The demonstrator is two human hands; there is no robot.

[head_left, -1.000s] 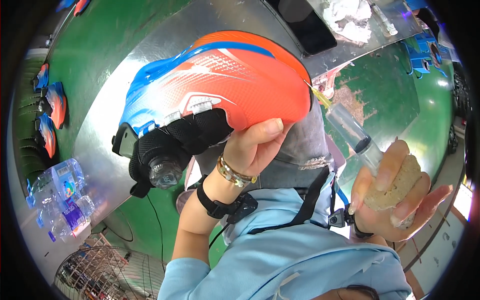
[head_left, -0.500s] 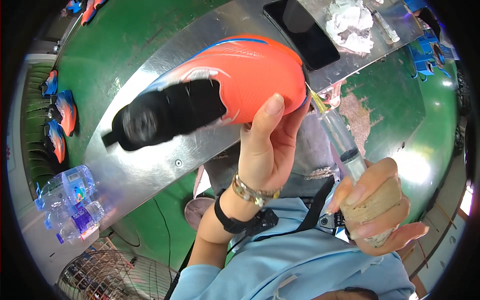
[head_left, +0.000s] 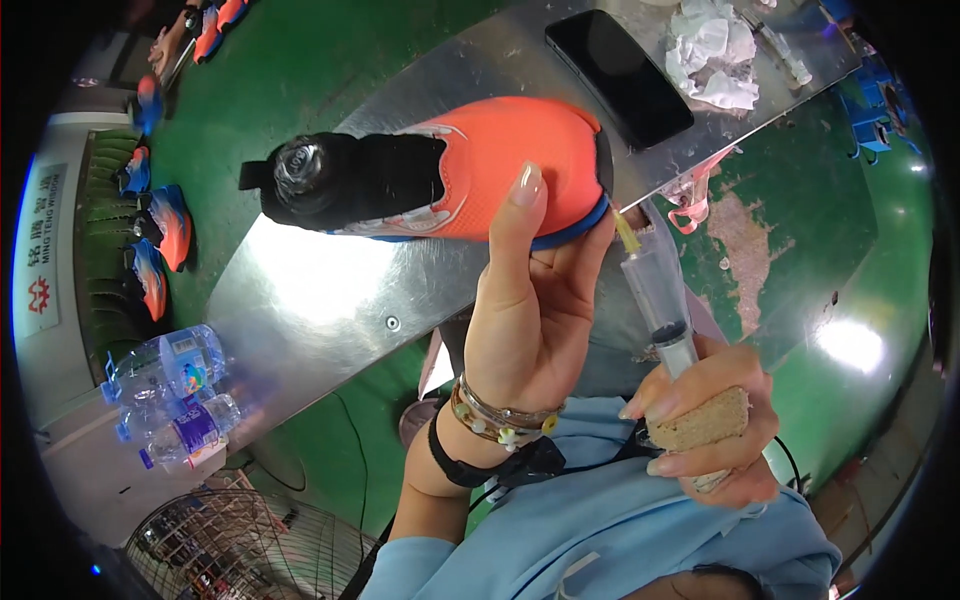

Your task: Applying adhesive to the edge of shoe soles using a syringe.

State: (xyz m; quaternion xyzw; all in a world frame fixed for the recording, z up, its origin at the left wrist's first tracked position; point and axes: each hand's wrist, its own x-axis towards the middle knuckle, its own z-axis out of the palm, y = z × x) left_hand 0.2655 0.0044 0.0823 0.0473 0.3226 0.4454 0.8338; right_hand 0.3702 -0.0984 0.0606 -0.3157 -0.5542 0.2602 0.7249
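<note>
My left hand grips an orange sports shoe from below, fingers over its toe end. The shoe has a black collar and a blue sole edge, and is held above the metal table. My right hand is closed on a clear plastic syringe together with a tan sponge block. The syringe's yellow tip points at the shoe's toe, close to the sole edge.
A black phone and crumpled white paper lie on the far end of the table. Other orange and blue shoes sit at the left on the green floor. Plastic water bottles and a wire fan guard are at lower left.
The shoe has turned in my left hand, its black collar swinging to the left and its side coming into view. The syringe tip has come up close to the toe.
</note>
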